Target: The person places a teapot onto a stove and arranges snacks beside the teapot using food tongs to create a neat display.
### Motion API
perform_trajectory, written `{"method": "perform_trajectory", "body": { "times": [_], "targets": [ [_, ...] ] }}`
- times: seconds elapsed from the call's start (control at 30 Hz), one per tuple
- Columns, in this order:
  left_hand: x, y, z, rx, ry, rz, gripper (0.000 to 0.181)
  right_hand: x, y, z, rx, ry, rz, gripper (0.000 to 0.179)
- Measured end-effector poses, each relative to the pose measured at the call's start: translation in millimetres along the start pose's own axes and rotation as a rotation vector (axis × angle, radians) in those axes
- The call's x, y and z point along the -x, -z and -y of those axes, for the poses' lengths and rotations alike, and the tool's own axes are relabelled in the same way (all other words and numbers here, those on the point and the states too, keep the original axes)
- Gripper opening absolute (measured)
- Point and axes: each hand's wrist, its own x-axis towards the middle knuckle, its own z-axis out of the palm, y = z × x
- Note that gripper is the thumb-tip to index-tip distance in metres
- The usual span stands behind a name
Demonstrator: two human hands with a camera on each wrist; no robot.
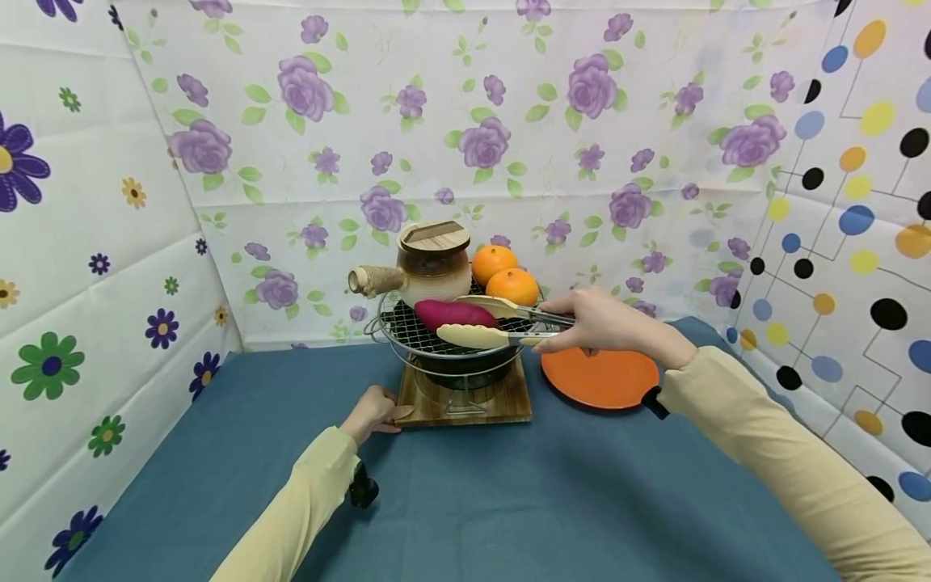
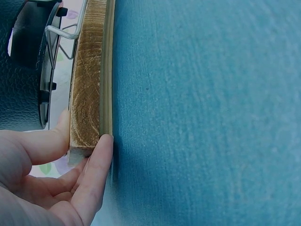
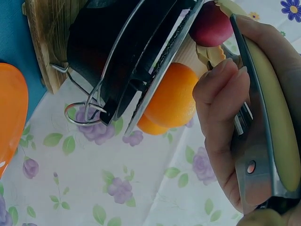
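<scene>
My right hand (image 1: 607, 323) grips a pair of tongs (image 1: 476, 336) with cream-coloured tips and metal arms. The tips lie on either side of a purple sweet potato (image 1: 451, 313), low over the round wire grill rack (image 1: 403, 322). In the right wrist view the sweet potato (image 3: 210, 26) shows end-on between the tong tips. My left hand (image 1: 372, 411) pinches the near left corner of the wooden board (image 1: 502, 412) under the black stove. Seen from the left wrist, the thumb is on the board's (image 2: 87, 84) upper face and a finger (image 2: 101, 165) along its lower edge.
On the rack stand a brown-and-cream pot (image 1: 436, 279) with a wooden lid and a side handle pointing left, and two oranges (image 1: 512, 287). An orange plate (image 1: 600, 380) lies right of the stove on the blue cloth (image 1: 465, 501). Patterned sheets (image 1: 407, 145) enclose the back and sides.
</scene>
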Motion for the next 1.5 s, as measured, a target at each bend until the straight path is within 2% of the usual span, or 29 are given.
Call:
{"method": "perform_trajectory", "body": {
  "times": [0.17,0.47,0.77,1.03,1.5],
  "targets": [
    [-0.5,-0.4,-0.6,0.001,-0.004,0.001,0.054,-1.4,0.8,1.8,0.012,-0.019,0.01,0.069],
    [-1.1,-2.0,-1.1,0.007,-0.006,0.006,0.054,-2.0,3.3,5.9,0.008,-0.043,0.025,0.076],
    [-1.8,-2.2,-1.1,0.007,-0.005,0.001,0.05,-1.6,3.1,5.1,0.008,-0.056,0.017,0.077],
    [-5.3,-2.6,1.0,-0.005,0.023,0.002,0.054,-2.4,2.4,3.9,-0.002,-0.063,0.003,0.082],
    [-2.3,-0.9,1.3,-0.004,0.007,-0.002,0.055,-1.2,4.1,7.8,-0.005,-0.104,-0.025,0.088]
  ]
}}
